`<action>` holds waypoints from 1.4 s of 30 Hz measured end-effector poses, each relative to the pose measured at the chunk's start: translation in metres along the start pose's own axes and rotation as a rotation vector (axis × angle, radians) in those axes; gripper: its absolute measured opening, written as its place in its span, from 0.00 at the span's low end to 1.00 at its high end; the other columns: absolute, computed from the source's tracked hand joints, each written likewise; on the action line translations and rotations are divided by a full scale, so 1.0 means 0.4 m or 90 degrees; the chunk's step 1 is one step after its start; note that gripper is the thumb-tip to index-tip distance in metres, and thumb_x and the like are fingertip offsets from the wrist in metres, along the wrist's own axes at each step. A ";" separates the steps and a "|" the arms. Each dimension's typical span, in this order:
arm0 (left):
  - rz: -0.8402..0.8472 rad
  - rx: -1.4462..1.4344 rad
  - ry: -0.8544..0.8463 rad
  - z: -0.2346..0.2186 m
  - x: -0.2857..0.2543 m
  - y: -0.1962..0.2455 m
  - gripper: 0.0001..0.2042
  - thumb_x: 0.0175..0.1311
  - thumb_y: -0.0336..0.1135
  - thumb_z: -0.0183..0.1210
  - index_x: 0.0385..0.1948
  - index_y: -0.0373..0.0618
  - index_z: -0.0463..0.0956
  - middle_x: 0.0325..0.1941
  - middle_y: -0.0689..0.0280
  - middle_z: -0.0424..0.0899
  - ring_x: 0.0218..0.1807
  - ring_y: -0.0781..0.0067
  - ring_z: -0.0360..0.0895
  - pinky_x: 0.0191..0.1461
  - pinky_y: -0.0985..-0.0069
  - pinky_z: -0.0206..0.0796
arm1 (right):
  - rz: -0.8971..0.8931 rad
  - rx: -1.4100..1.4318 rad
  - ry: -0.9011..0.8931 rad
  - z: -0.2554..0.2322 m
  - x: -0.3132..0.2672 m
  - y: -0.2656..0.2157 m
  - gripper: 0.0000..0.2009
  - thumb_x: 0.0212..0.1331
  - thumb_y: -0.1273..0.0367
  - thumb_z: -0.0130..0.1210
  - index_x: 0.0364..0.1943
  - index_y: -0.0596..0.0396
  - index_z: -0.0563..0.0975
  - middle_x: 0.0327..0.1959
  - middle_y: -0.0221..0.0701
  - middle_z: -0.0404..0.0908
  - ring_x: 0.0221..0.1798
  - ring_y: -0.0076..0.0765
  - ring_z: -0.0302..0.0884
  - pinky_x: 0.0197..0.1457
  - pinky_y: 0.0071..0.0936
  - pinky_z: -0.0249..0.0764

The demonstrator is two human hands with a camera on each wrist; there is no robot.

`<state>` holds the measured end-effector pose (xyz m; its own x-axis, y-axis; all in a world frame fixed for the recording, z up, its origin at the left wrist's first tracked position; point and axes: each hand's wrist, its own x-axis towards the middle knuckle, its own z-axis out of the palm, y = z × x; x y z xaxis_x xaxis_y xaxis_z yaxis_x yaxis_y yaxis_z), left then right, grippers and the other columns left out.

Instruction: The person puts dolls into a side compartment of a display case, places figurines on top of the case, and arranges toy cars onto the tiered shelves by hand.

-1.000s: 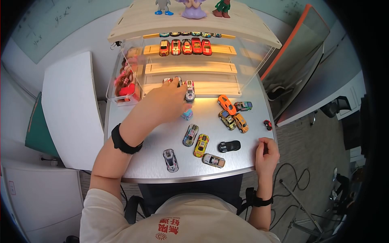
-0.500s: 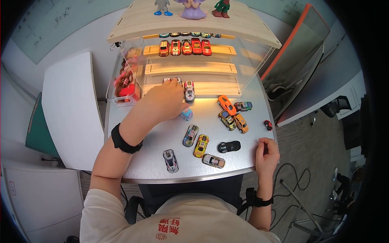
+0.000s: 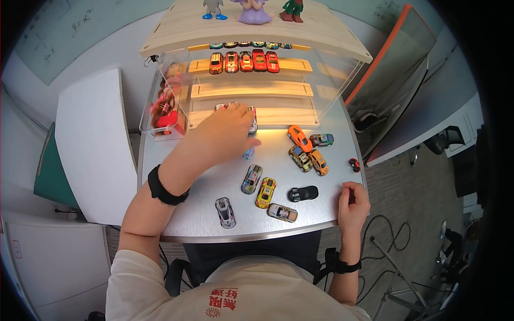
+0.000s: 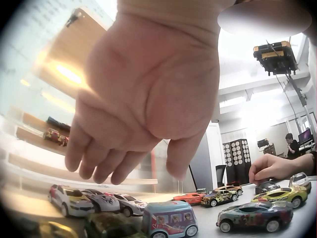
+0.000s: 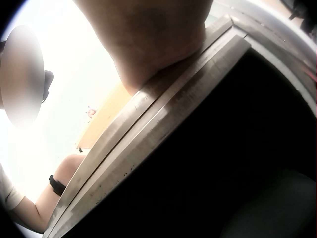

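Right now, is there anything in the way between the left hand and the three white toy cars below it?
Nothing visible. The left hand hovers above the three white toy cars with only a gap between. The blue toy van stands nearer the wrist camera, not between them.

At six o'clock, the shirt bears red characters reading "無限好運"; at ten o'clock, the whiteboard carries handwritten "y=x".
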<state>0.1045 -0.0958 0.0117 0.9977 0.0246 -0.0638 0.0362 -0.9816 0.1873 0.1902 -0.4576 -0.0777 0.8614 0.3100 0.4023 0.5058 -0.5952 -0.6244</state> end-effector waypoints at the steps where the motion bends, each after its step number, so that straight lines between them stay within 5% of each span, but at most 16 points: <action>1: 0.000 0.000 0.000 0.011 0.003 0.001 0.31 0.73 0.47 0.61 0.68 0.32 0.70 0.75 0.44 0.71 0.77 0.43 0.68 0.79 0.54 0.64 | 0.001 -0.001 0.000 0.000 0.000 0.000 0.06 0.65 0.78 0.57 0.41 0.60 0.84 0.36 0.36 0.83 0.35 0.35 0.80 0.39 0.29 0.74; 9: 0.039 0.068 0.001 0.061 0.023 -0.003 0.31 0.77 0.52 0.57 0.70 0.38 0.70 0.80 0.47 0.65 0.80 0.42 0.62 0.80 0.46 0.57 | -0.007 0.005 0.003 0.000 0.000 0.001 0.06 0.65 0.77 0.57 0.41 0.60 0.83 0.35 0.36 0.83 0.35 0.34 0.80 0.38 0.28 0.74; 25: 0.093 0.040 0.085 0.075 0.028 -0.011 0.29 0.76 0.52 0.59 0.69 0.38 0.70 0.77 0.45 0.68 0.78 0.42 0.65 0.80 0.48 0.59 | -0.030 -0.001 0.019 0.003 0.001 -0.005 0.06 0.65 0.77 0.57 0.41 0.60 0.83 0.35 0.36 0.83 0.33 0.33 0.79 0.37 0.27 0.73; 31: 0.035 0.087 0.078 0.040 -0.014 0.023 0.30 0.75 0.50 0.59 0.69 0.38 0.70 0.76 0.45 0.70 0.76 0.42 0.68 0.79 0.48 0.60 | -0.023 0.004 0.017 0.002 0.001 -0.008 0.06 0.65 0.78 0.56 0.41 0.60 0.83 0.34 0.35 0.82 0.32 0.32 0.78 0.36 0.27 0.73; 33: -0.030 0.032 -0.016 0.005 -0.025 0.036 0.30 0.74 0.50 0.60 0.70 0.39 0.70 0.76 0.44 0.70 0.75 0.43 0.70 0.77 0.47 0.62 | -0.022 0.005 0.018 0.003 0.001 -0.008 0.06 0.65 0.78 0.56 0.41 0.60 0.83 0.34 0.35 0.82 0.32 0.31 0.78 0.36 0.27 0.73; 42: -0.074 0.103 0.022 0.035 -0.017 -0.001 0.31 0.73 0.50 0.61 0.71 0.40 0.69 0.77 0.43 0.68 0.76 0.43 0.70 0.72 0.46 0.69 | -0.050 0.000 0.028 0.004 0.001 0.000 0.06 0.65 0.78 0.57 0.41 0.60 0.83 0.34 0.35 0.82 0.31 0.31 0.78 0.35 0.27 0.72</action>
<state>0.0970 -0.0981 -0.0019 0.9888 0.1431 -0.0413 0.1441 -0.9894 0.0204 0.1905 -0.4562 -0.0787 0.8161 0.3233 0.4790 0.5720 -0.5700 -0.5898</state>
